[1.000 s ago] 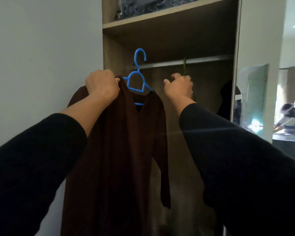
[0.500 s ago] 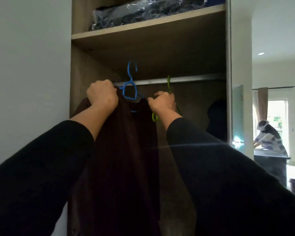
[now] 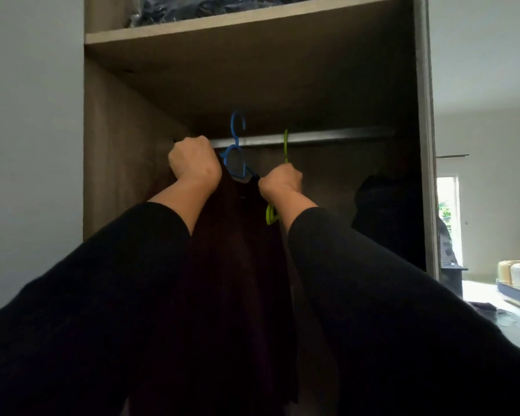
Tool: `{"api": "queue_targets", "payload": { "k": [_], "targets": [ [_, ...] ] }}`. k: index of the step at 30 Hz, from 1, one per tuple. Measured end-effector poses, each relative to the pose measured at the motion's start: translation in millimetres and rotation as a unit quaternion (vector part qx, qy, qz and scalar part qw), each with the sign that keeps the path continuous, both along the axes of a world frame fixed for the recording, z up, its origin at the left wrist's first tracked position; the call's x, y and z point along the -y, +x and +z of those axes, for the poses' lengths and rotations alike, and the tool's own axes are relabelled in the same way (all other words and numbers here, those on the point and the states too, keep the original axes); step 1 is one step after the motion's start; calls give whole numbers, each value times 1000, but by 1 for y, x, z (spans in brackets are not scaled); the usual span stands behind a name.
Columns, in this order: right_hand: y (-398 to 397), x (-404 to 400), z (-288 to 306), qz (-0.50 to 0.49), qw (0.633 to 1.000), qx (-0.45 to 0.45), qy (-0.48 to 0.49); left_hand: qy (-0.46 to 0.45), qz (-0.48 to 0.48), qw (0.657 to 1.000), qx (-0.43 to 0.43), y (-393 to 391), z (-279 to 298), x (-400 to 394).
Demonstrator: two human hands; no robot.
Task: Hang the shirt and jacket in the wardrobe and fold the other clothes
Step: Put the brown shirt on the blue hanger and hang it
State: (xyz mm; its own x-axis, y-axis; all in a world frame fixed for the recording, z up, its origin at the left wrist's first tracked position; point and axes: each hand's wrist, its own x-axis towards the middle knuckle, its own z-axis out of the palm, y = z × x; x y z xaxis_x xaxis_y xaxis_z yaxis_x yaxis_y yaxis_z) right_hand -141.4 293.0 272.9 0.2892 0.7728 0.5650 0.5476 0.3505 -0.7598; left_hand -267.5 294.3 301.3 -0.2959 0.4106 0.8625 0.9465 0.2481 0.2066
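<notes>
The wardrobe [image 3: 108, 163] stands open against a white wall; its rail [image 3: 327, 136] carries a green hanger [image 3: 285, 145]. Both fists, left hand [image 3: 194, 163] and right hand [image 3: 279, 180], grip the dark shirt [image 3: 240, 265] on the blue hanger [image 3: 236, 145]. Since the earlier frame, the hook has risen above the rail.

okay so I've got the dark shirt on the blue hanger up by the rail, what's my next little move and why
Probably lift the blue hanger slightly and drop its hook over the rail. The hook looks level with the rail but not clearly over it, and both the left hand and right hand grip the dark shirt.
</notes>
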Motion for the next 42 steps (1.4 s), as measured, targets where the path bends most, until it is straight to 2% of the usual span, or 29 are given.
{"api": "queue_targets", "payload": {
  "k": [13,25,29,31,34,37,39,41,42],
  "targets": [
    [7,-6,-10,-13,1000,-12,3,-20,-30,999,14,1,-17,-29],
    [7,-8,-15,-12,1000,-19,-7,-55,-40,997,29,4,-23,-21],
    [7,-8,-18,-6,1000,-22,-4,-55,-74,995,40,6,-22,-18],
    [7,-8,-19,11,1000,-25,6,-36,-111,993,1,5,-21,-20],
    [8,-11,-19,19,999,-38,20,-32,-209,977,-20,13,-22,-25],
    [10,-15,-21,19,999,-33,14,-90,-274,958,0,33,-24,-23],
    [12,-18,-23,28,999,-33,7,-155,-296,941,44,45,-25,-21],
    [15,-20,-25,34,999,-41,7,-181,-315,925,111,52,-24,-24],
    [16,-22,-26,36,998,-44,8,-187,-343,906,163,53,-24,-28]
  ]
}}
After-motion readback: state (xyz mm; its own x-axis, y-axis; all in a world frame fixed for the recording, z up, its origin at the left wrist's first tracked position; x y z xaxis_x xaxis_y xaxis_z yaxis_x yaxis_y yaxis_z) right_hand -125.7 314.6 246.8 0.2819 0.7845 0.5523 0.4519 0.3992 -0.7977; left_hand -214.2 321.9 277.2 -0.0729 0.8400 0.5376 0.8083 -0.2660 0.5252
